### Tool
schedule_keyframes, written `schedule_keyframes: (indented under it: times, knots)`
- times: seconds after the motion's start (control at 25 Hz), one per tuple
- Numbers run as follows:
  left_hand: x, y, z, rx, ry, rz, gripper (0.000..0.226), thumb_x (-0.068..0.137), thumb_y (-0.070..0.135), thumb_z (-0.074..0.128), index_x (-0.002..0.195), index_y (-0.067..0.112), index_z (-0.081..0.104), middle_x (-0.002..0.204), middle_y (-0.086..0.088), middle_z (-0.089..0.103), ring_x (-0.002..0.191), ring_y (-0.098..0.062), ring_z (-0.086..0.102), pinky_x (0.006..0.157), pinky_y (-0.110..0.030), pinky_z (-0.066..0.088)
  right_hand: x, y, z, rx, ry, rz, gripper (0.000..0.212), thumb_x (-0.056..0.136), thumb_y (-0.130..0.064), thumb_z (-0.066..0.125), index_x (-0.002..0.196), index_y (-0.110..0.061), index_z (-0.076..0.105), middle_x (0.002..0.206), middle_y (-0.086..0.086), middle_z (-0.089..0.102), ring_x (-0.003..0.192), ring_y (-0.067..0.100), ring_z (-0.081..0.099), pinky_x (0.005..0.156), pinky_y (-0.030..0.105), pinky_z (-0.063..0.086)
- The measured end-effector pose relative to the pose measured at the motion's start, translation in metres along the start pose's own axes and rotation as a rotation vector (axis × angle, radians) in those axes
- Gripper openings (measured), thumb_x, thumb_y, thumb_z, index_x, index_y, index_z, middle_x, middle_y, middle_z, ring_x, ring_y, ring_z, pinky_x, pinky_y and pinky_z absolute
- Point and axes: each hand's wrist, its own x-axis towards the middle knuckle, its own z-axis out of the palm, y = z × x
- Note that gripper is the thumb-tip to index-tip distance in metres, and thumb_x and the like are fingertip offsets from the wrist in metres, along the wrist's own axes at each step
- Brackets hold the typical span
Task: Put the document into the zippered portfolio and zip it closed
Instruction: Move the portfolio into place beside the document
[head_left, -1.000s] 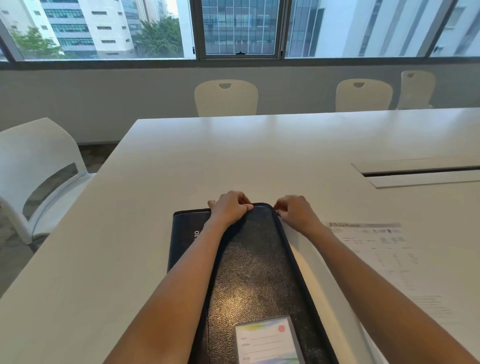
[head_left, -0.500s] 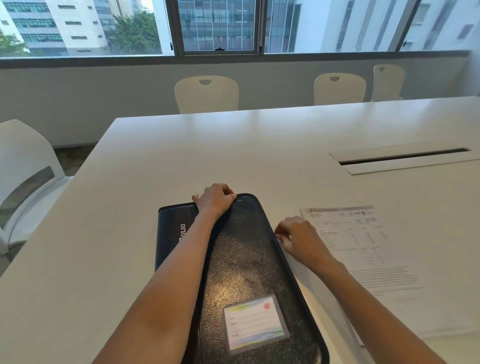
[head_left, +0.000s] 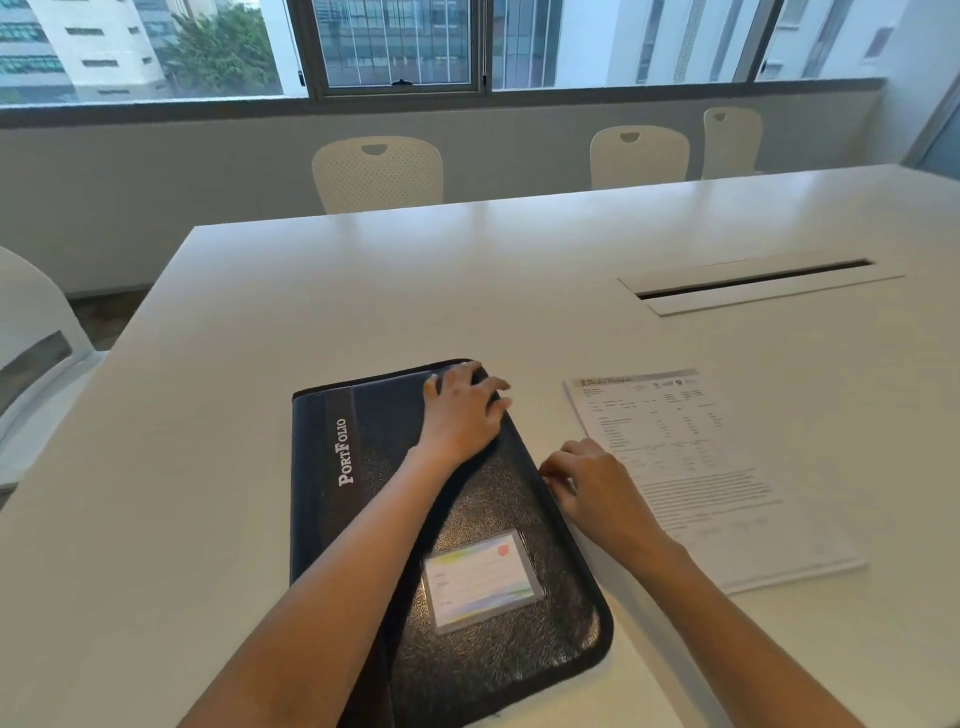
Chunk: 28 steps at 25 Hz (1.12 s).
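Note:
A black zippered portfolio (head_left: 483, 519) with a dark blue spine marked "PortFolio" lies flat on the white table (head_left: 363, 291), a card window on its cover. My left hand (head_left: 462, 410) rests flat on its far right corner, fingers spread. My right hand (head_left: 587, 483) is at the portfolio's right edge about halfway along, fingers curled and pinching at the zipper; the pull itself is hidden. The printed document (head_left: 691, 467) lies flat on the table just right of the portfolio, partly under my right wrist.
A cable slot (head_left: 753, 283) is set into the table at the far right. Cream chairs (head_left: 379, 174) stand along the far edge under the windows. A white chair (head_left: 31, 353) stands at the left side.
My right hand has slid from the portfolio's far corner towards me along its right edge. My left hand went from curled over the far edge to lying flat. The view shifted left.

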Motion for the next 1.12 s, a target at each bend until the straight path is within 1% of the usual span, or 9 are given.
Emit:
schedule_keyframes:
  times: [0.08, 0.2, 0.28, 0.48, 0.6, 0.68, 0.8, 0.92, 1.12]
  knots:
    - [-0.018, 0.016, 0.006, -0.032, -0.049, 0.080, 0.031, 0.094, 0.049, 0.046, 0.114, 0.034, 0.064, 0.151, -0.006, 0.036, 0.142, -0.025, 0.024, 0.115, -0.055, 0.008, -0.005, -0.001, -0.001, -0.007, 0.015, 0.002, 0.013, 0.090, -0.014, 0.063, 0.096, -0.010, 0.074, 0.090, 0.004, 0.068, 0.088, 0.018, 0.056, 0.074, 0.031, 0.049]
    - [-0.039, 0.033, 0.012, -0.044, -0.076, 0.131, 0.034, 0.090, 0.054, 0.047, 0.097, 0.029, 0.069, 0.145, 0.000, 0.043, 0.138, -0.019, 0.027, 0.114, -0.052, 0.009, -0.021, -0.001, -0.003, 0.001, 0.032, 0.002, 0.012, 0.089, -0.014, 0.063, 0.094, -0.011, 0.074, 0.088, 0.003, 0.068, 0.087, 0.018, 0.056, 0.071, 0.026, 0.044]
    - [-0.047, 0.038, 0.012, -0.050, -0.068, 0.153, 0.036, 0.090, 0.055, 0.048, 0.093, 0.026, 0.070, 0.141, 0.003, 0.047, 0.135, -0.018, 0.030, 0.114, -0.051, 0.010, -0.034, 0.000, -0.005, 0.007, 0.035, -0.003, 0.012, 0.088, -0.014, 0.064, 0.094, -0.012, 0.074, 0.088, 0.002, 0.069, 0.085, 0.015, 0.055, 0.071, 0.023, 0.042]
    - [-0.054, 0.042, 0.009, -0.058, -0.069, 0.201, 0.037, 0.093, 0.053, 0.047, 0.093, 0.022, 0.068, 0.130, 0.004, 0.053, 0.128, -0.018, 0.038, 0.114, -0.049, 0.012, -0.071, -0.003, -0.012, 0.017, 0.028, 0.016, 0.011, 0.089, -0.016, 0.066, 0.095, -0.012, 0.075, 0.090, 0.000, 0.069, 0.083, 0.011, 0.054, 0.071, 0.019, 0.047]
    - [-0.054, 0.043, 0.010, -0.012, -0.075, 0.218, 0.042, 0.094, 0.053, 0.043, 0.095, 0.019, 0.068, 0.125, 0.002, 0.054, 0.124, -0.020, 0.040, 0.114, -0.049, 0.014, -0.092, -0.007, -0.017, 0.017, 0.019, 0.036, 0.009, 0.087, -0.014, 0.069, 0.092, -0.011, 0.075, 0.088, 0.000, 0.069, 0.080, 0.007, 0.049, 0.066, 0.006, 0.034]
    - [-0.053, 0.043, 0.010, 0.003, -0.079, 0.222, 0.044, 0.095, 0.054, 0.042, 0.096, 0.018, 0.068, 0.123, 0.001, 0.054, 0.123, -0.020, 0.041, 0.113, -0.048, 0.015, -0.107, -0.009, -0.022, 0.015, 0.018, 0.046, 0.007, 0.085, -0.012, 0.071, 0.090, -0.012, 0.074, 0.086, -0.002, 0.068, 0.079, 0.005, 0.046, 0.064, 0.004, 0.030]
    - [-0.054, 0.041, 0.012, 0.012, -0.079, 0.226, 0.046, 0.095, 0.054, 0.041, 0.096, 0.017, 0.069, 0.122, 0.000, 0.054, 0.121, -0.021, 0.041, 0.113, -0.048, 0.016, -0.132, -0.016, -0.027, 0.007, 0.004, 0.073, 0.006, 0.082, -0.010, 0.073, 0.087, -0.014, 0.074, 0.083, -0.005, 0.066, 0.078, 0.004, 0.048, 0.065, 0.005, 0.033]
    - [-0.054, 0.042, 0.013, 0.021, -0.069, 0.230, 0.046, 0.095, 0.054, 0.042, 0.095, 0.017, 0.069, 0.121, 0.000, 0.055, 0.121, -0.021, 0.042, 0.112, -0.048, 0.017, -0.156, -0.024, -0.029, -0.003, 0.011, 0.094, 0.008, 0.079, -0.009, 0.075, 0.083, -0.016, 0.071, 0.080, -0.008, 0.064, 0.075, 0.006, 0.051, 0.063, 0.011, 0.041]
    - [-0.055, 0.041, 0.017, 0.057, -0.048, 0.221, 0.046, 0.094, 0.054, 0.042, 0.094, 0.017, 0.070, 0.119, 0.000, 0.056, 0.119, -0.022, 0.043, 0.111, -0.047, 0.019, -0.174, -0.041, -0.023, 0.010, 0.001, 0.078, 0.008, 0.079, -0.011, 0.074, 0.084, -0.016, 0.070, 0.081, -0.008, 0.064, 0.077, 0.005, 0.049, 0.065, 0.013, 0.041]
